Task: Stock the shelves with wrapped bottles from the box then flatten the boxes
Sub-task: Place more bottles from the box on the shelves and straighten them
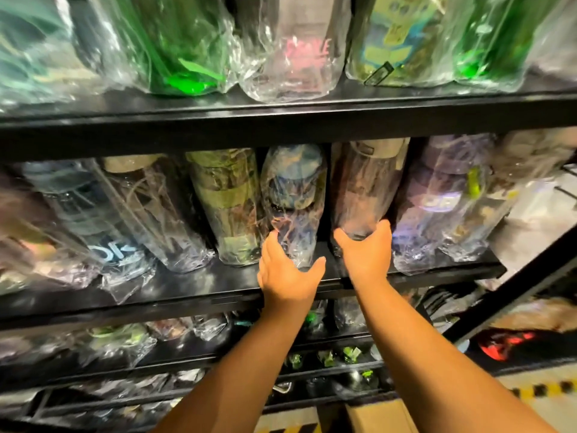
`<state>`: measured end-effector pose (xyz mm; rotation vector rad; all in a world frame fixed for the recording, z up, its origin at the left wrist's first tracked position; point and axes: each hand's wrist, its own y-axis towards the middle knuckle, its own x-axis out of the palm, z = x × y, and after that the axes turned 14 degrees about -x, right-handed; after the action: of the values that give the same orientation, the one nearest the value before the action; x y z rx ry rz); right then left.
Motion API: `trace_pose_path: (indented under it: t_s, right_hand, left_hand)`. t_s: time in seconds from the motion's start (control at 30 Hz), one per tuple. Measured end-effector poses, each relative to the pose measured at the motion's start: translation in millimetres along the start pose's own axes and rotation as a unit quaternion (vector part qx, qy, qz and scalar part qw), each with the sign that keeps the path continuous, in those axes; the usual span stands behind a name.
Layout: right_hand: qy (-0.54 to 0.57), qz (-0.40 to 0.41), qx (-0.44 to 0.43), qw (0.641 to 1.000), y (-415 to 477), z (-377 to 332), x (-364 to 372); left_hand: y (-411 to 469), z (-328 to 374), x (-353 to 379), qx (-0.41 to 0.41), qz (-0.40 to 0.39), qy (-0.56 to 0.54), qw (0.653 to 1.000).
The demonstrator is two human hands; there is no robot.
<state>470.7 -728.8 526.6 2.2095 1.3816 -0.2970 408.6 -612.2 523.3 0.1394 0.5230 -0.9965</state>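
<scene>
Your left hand (290,271) cups the base of a blue-patterned bottle in clear crinkled wrap (293,195), with fingers on one side and thumb on the other. Your right hand (365,250) grasps the base of a brown wrapped bottle with a tan cap (367,185) the same way. Both bottles stand on the black metal shelf (187,285) just beyond your palms, a narrow dark gap between them. An olive-green wrapped bottle (228,207) sits just left of your left hand, and a purple wrapped bottle (437,198) just right of your right. A brown cardboard box (374,414) lies below your forearms.

You hold both bottles low and the film looks slick, so a tall bottle may tip towards you off the shelf edge. Shoving them back hard could knock the tightly packed neighbours askew, and loose wrap could snag between the bottles.
</scene>
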Motion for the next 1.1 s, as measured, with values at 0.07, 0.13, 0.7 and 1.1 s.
trace_pose_path:
  t_s: [0.07,0.13,0.7,1.1]
  right_hand:
    - [0.008,0.012,-0.019,1.0,-4.6,3.1,-3.1]
    - [0.01,0.018,-0.038,0.999,-11.2,6.5,-7.9]
    - [-0.02,-0.046,-0.094,0.994,-21.1,18.7,-29.3]
    - [0.039,-0.154,-0.06,0.986,-20.4,23.1,-40.6]
  left_hand:
    - [4.1,1.9,2.8,-0.009,-0.006,0.004,1.0]
    - [6.5,2.2,6.3,-0.019,-0.001,0.003,1.0]
    - [10.6,16.6,28.8,-0.078,0.12,0.061,0.988]
    - [-5.6,7.5,18.8,-0.057,0.089,0.051,0.993]
